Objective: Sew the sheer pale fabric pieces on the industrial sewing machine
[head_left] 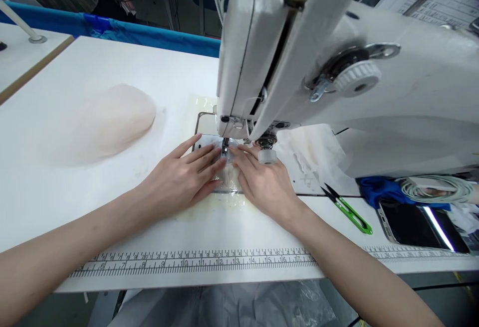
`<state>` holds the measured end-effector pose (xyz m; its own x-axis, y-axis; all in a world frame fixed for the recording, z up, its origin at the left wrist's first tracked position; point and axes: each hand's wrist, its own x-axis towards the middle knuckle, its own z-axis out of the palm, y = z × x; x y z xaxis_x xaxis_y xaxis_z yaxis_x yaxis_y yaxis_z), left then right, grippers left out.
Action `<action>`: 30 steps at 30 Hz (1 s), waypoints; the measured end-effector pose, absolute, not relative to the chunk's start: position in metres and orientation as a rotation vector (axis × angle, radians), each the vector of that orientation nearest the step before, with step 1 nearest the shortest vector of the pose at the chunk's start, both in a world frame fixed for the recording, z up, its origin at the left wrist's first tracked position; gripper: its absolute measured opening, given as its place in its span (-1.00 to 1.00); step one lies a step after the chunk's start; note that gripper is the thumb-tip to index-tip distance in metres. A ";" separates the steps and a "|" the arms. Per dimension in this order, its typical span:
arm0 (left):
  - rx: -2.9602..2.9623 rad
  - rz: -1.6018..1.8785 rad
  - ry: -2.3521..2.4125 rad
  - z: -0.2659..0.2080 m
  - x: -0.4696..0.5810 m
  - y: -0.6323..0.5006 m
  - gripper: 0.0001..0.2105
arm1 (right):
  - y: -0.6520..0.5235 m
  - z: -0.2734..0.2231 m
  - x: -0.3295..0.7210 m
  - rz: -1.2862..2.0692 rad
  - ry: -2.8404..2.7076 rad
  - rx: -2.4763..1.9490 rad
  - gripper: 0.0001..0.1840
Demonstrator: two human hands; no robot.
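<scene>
My left hand lies palm down left of the presser foot of a white sewing machine, its fingers stretched toward the foot. On the other side, my right hand rests flat, with fingertips close to the foot and part of the hand behind a round knob. Between the hands shows a clear, shiny plastic-like layer over the machine bed. Whether a thin piece lies beneath the fingers I cannot tell. A pale beige, rounded cup-shaped piece sits on the table at left.
Green-handled thread snips and a phone lie at right, near a blue cloth and a coiled pale cord. White thin fabric lies behind my right hand. A printed ruler runs along the table's front edge.
</scene>
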<state>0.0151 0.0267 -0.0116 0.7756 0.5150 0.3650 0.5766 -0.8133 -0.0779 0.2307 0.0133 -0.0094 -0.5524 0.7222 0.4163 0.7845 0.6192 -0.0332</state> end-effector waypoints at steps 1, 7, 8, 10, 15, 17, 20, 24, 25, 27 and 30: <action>-2.777 -0.488 -0.861 -0.012 0.015 0.027 -0.64 | 0.013 -0.009 0.231 -0.222 -2.455 -1.204 -0.69; -2.760 -0.503 -0.853 -0.012 0.015 0.027 -0.64 | 0.013 -0.010 0.230 -0.275 -2.456 -1.215 -0.67; -2.762 -0.513 -0.853 -0.012 0.016 0.027 -0.64 | 0.012 -0.010 0.230 -0.287 -2.451 -1.221 -0.67; -2.772 -0.510 -0.867 -0.012 0.016 0.027 -0.64 | 0.012 -0.011 0.229 -0.300 -2.447 -1.237 -0.70; -2.779 -0.496 -0.902 -0.014 0.016 0.029 -0.62 | 0.011 -0.012 0.230 -0.300 -2.459 -1.238 -0.71; -2.776 -0.501 -0.911 -0.015 0.016 0.029 -0.61 | 0.010 -0.012 0.231 -0.289 -2.464 -1.217 -0.71; -2.792 -0.548 -0.898 -0.013 0.014 0.028 -0.53 | 0.007 -0.009 0.233 -0.205 -2.472 -1.146 -0.73; -2.812 -0.642 -0.768 -0.007 0.010 0.025 -0.45 | 0.002 -0.003 0.237 -0.079 -2.486 -0.994 -0.59; -2.803 -0.661 -0.730 -0.006 0.009 0.025 -0.51 | 0.001 -0.001 0.238 -0.062 -2.500 -0.969 -0.52; -2.767 -0.684 -0.668 -0.006 0.008 0.025 -0.68 | 0.001 0.000 0.239 -0.047 -2.545 -0.950 -0.44; -2.719 -0.698 -0.628 -0.006 0.009 0.026 -0.80 | 0.002 0.000 0.240 -0.049 -2.583 -0.986 -0.58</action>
